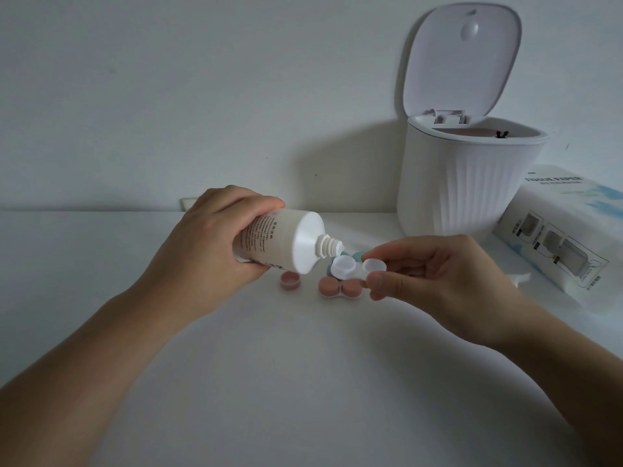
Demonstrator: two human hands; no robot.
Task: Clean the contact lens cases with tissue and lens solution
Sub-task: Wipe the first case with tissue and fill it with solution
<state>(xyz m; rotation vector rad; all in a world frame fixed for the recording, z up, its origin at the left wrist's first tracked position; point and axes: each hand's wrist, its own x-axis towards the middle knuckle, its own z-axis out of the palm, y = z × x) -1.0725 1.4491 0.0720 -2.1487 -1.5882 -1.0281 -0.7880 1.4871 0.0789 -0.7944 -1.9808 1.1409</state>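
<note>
My left hand (215,241) grips a white lens solution bottle (286,242), tipped sideways with its uncapped nozzle pointing right and slightly down. The nozzle tip sits just above the left well of a white contact lens case (354,267), which my right hand (438,274) pinches by its right end, holding it above the table. Under it on the table lies a pink contact lens case (340,287) with both caps on. A blue-green case (354,255) is mostly hidden behind the white one. A loose pink cap (290,280) lies to the left.
A white ribbed bin (468,183) with its lid raised stands at the back right against the wall. A tissue paper pack (573,237) lies to the bin's right, with a white tissue (522,278) beside it. Everything sits on a white table (303,382).
</note>
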